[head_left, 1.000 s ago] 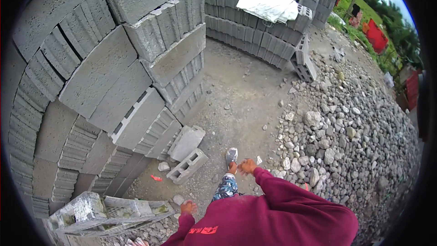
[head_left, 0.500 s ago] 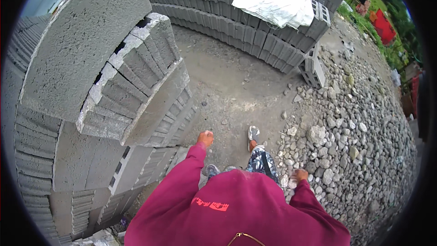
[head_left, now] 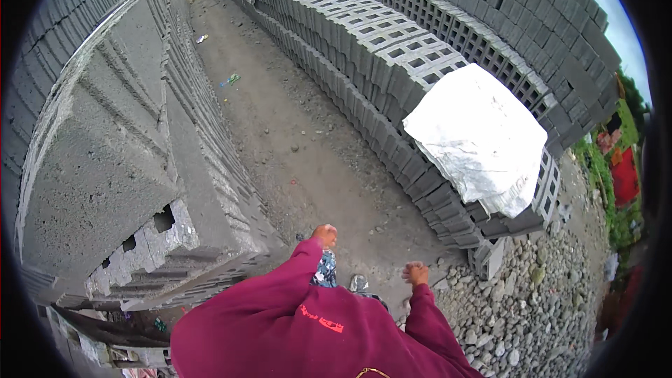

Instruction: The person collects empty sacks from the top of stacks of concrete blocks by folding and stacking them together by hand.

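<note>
My left hand (head_left: pixel 325 234) hangs ahead of my body, fingers curled in and nothing in it. It is nearest to the long stack of grey hollow concrete blocks (head_left: pixel 203 126) on the left, without touching it. My right hand (head_left: pixel 416 273) is held out over the dirt path beside the gravel, with its fingers loosely spread and nothing in them. Ahead of it to the right stands a second row of hollow blocks (head_left: pixel 420 192), with a white sheet (head_left: pixel 483 140) draped over its near end.
A packed dirt path (head_left: pixel 308 161) runs ahead between the block stacks, with bits of litter. Loose gravel (head_left: pixel 518 308) covers the ground at the right. A taller block stack (head_left: pixel 532 21) stands behind the right row. Red cloth (head_left: pixel 625 178) lies near grass at the far right.
My view has swung left and along the path, so the white sheet and the right row now appear lower and larger. My feet have stepped forward, and my right hand has swung forward.
</note>
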{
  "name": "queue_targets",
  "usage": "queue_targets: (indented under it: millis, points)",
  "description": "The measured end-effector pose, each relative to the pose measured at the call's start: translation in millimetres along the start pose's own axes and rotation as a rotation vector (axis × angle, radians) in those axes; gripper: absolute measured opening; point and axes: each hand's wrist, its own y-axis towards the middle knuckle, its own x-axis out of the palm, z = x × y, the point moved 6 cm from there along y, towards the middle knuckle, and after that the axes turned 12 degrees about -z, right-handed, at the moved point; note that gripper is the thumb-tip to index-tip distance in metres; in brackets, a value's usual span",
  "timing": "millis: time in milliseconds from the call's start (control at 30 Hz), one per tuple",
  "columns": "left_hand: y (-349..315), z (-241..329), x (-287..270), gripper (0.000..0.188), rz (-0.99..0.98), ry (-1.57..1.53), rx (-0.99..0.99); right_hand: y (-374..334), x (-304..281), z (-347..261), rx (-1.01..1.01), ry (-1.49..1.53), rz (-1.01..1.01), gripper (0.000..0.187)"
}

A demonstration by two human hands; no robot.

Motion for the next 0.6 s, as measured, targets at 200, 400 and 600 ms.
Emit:
queue_targets:
  millis: [200, 400, 600]
  points:
    - [91, 12, -141, 0.016, 0.249, -0.109, 0.023, 99, 229, -341, -0.375, -0.052, -0.479, 0.018]
    - [132, 15, -234, 0.017, 0.301, -0.257, -0.120, 219, 366, -418, -0.331, -0.521, -0.731, 0.024]
    - [152, 87, -332, 0.023, 0.483, -0.582, -0.130, 290, 444, -491, -0.118, -0.698, -0.913, 0.019]
